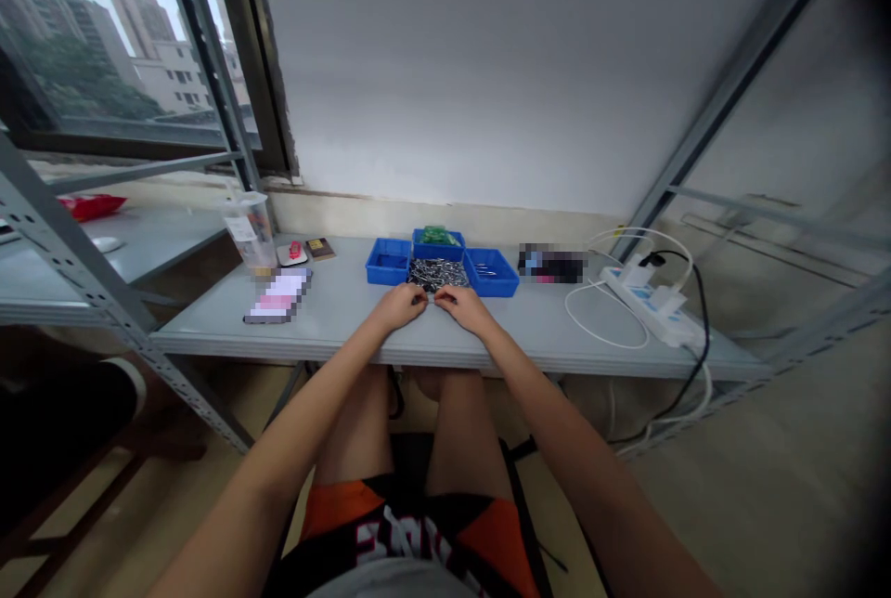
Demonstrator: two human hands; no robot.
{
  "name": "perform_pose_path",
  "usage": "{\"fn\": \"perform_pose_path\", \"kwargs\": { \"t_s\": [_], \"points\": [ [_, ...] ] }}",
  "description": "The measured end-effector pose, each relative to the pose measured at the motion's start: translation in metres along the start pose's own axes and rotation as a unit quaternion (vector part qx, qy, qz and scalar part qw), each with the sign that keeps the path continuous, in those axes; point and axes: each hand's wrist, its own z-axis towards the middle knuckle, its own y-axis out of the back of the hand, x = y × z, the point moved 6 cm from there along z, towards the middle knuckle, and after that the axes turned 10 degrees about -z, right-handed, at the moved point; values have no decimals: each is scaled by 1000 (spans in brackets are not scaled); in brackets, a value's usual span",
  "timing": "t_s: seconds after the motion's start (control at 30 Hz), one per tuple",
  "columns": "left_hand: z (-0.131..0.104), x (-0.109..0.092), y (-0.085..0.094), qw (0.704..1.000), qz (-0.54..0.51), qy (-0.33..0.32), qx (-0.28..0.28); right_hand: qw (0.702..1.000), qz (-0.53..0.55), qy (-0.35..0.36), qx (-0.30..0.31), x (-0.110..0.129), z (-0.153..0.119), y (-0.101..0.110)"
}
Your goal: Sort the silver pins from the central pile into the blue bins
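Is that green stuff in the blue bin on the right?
No, the green stuff lies in the middle blue bin, behind the metal pieces.

Dim | daylight from left window (129,59) | right edge blackened, stretched

We can read no whole word; on the shorts (487,524) we see white letters (410,538) edged in pink, too folded to spell out; the cup (259,245) bears a label (243,228) too small for us; the phone (279,296) is pixelated.
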Motion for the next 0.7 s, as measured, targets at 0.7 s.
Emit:
{"fn": "perform_pose_path", "kwargs": {
  "t_s": [0.7],
  "points": [
    [-1, 2, -1, 999, -1, -27, -33, 999, -53, 12, 0, -5, -1, -9]
  ]
}}
